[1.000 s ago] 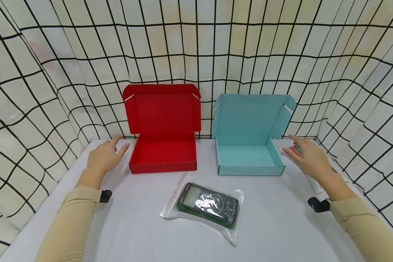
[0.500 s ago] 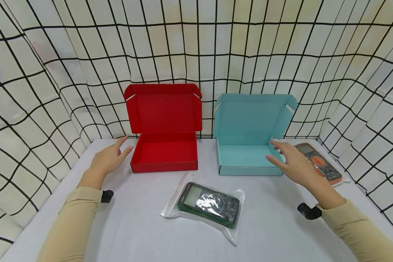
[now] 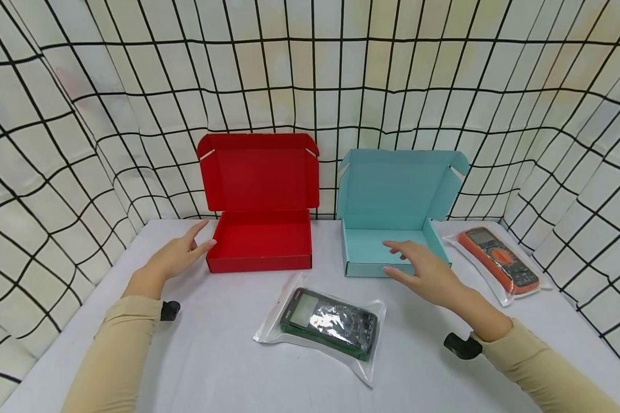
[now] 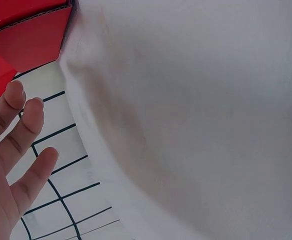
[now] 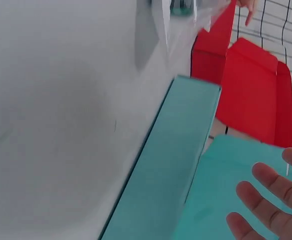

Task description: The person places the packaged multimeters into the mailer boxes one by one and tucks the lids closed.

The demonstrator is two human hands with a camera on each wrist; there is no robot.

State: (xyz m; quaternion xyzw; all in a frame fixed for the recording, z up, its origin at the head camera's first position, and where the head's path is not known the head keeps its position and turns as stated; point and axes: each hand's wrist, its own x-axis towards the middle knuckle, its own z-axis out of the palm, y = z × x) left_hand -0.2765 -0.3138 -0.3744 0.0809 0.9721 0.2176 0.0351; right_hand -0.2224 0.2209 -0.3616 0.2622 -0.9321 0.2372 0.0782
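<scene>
My left hand (image 3: 173, 259) is held with spread, relaxed fingers beside the left wall of the red box (image 3: 258, 264); nothing is in it. In the head view my right hand (image 3: 426, 274) overlaps the front right of the light blue box (image 3: 377, 269), its fingers loosely apart and holding nothing. Both boxes have their lids raised and no contents visible. In front of them lies a green and black multimeter (image 3: 330, 321) in a clear plastic bag. An orange multimeter (image 3: 500, 258), also bagged, lies right of the blue box.
White cloth covers the table (image 3: 212, 367). Behind and on both sides stand black wire grid panels (image 3: 325, 86) backed with pale cloth. A narrow gap separates the two boxes.
My right hand has moved left and toward me, away from the orange multimeter, which now shows fully. The left hand has shifted slightly right, closer to the red box.
</scene>
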